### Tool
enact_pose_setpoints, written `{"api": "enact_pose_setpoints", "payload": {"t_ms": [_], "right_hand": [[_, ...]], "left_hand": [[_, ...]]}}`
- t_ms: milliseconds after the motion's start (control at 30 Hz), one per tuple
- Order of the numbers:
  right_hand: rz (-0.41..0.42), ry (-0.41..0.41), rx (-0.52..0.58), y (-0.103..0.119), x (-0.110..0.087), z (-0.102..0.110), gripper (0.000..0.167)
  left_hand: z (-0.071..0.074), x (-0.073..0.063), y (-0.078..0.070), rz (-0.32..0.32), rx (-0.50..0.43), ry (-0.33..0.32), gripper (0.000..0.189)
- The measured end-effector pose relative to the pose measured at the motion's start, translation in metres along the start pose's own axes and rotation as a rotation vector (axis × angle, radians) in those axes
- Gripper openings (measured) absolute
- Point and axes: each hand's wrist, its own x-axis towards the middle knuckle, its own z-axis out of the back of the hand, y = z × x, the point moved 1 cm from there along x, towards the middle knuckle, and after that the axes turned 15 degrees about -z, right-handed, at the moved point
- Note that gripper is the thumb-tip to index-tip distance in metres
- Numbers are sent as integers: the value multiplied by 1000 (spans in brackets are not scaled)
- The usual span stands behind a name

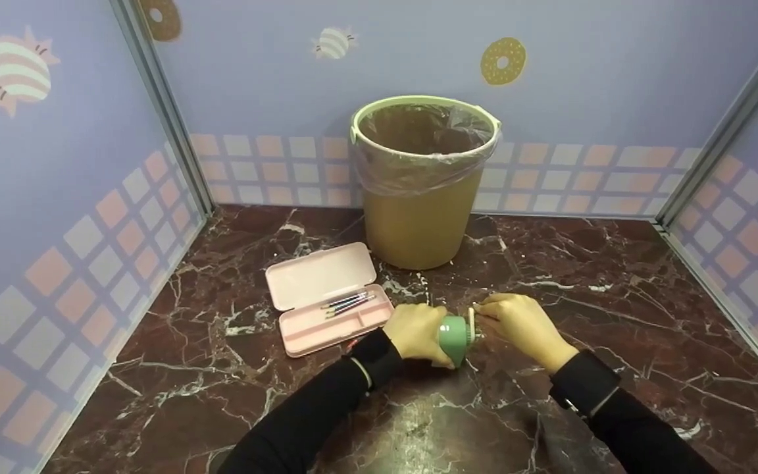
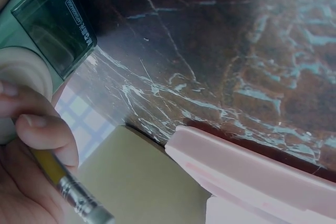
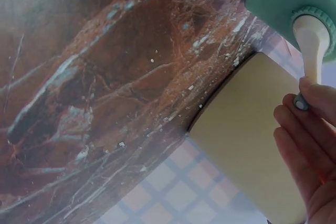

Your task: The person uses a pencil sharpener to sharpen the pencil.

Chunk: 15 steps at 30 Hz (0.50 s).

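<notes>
A green crank pencil sharpener (image 1: 453,341) stands on the marbled surface in front of the person. The left hand (image 1: 417,331) grips its side. In the left wrist view, the sharpener's dark clear shavings drawer (image 2: 52,27) shows, and fingers curl over a yellow pencil (image 2: 48,167), whose metal ferrule and eraser end point away from the sharpener. The pencil's front end is hidden by the hand and the sharpener. On the other side, the right hand (image 1: 522,324) pinches the knob of the pale crank handle (image 3: 312,43) between thumb and fingers. The crank points upward in the head view.
An open pink pencil case (image 1: 318,275) with several pencils (image 1: 347,305) lies left of the sharpener. Behind stands a tan waste bin (image 1: 418,230) lined with a plastic bag. Small pale crumbs dot the surface near the bin. Patterned panels (image 1: 274,72) enclose the back and sides.
</notes>
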Motion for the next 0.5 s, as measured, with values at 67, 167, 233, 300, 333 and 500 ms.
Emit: {"api": "enact_pose_setpoints", "payload": {"t_ms": [67,167,233,300,333,500], "right_hand": [[-3,13,6,0,1,-1,12],[-3,20,14,0,4,-2,10],[-2,21,16,-1,5,-3,8],[2,29,15,-1,7,-5,4],[3,34,15,-1,7,-6,3],[7,54,24,-3,7,-13,7]], "left_hand": [[0,-1,0,0,-3,0,62],[0,-1,1,-4,0,-3,63],[-1,-1,2,-9,9,-12,64],[-1,-1,3,-16,25,-21,65],[-2,-1,3,-20,37,-25,66],[-4,-2,2,-32,64,-42,66]]}}
